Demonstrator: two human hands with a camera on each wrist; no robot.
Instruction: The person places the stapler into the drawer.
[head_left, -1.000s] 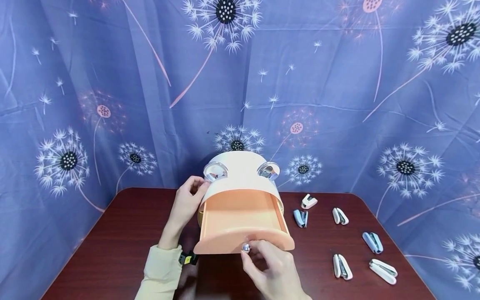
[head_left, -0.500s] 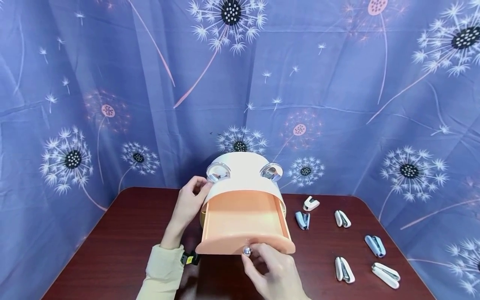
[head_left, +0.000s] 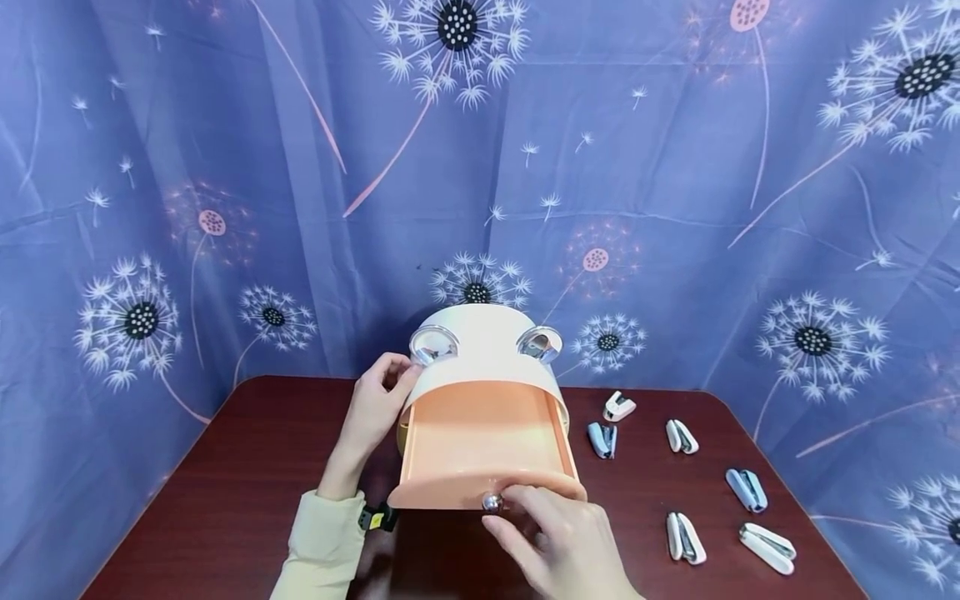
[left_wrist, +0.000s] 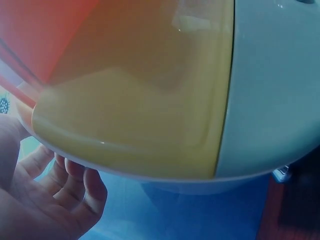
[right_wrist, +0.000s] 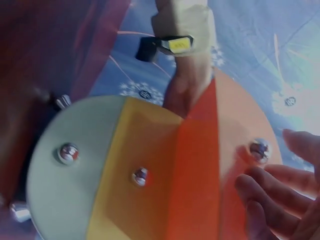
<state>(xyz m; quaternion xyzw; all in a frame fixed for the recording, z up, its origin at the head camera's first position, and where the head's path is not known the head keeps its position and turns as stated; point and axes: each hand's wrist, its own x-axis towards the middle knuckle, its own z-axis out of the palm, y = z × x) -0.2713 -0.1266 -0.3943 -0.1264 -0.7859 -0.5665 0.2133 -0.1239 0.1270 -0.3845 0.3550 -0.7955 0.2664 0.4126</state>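
A white rounded desktop drawer cabinet (head_left: 487, 350) with two shiny round eyes stands on the table. Its peach top drawer (head_left: 442, 492) is pulled out, and nothing lies inside it. My left hand (head_left: 378, 400) touches the cabinet's left side; the left wrist view shows the bent fingers (left_wrist: 92, 192) against the white shell. By the drawer's silver knob (head_left: 492, 502) is my right hand (head_left: 562, 529), its fingers spread and loosely bent. In the right wrist view a gap separates them from the knob (right_wrist: 260, 150). The yellow drawer (right_wrist: 127, 155) and grey-green drawer (right_wrist: 70, 125) are closed.
Several small staplers lie scattered to the right, among them a blue stapler (head_left: 746, 489), a white stapler (head_left: 767, 547) and another white stapler (head_left: 686, 537). The dark red table (head_left: 277, 467) ends at a blue curtain with dandelions (head_left: 337, 275).
My right hand's fingers have come off the knob and the hand has shifted slightly to the right. The drawer stays out, and my left hand keeps its place on the cabinet.
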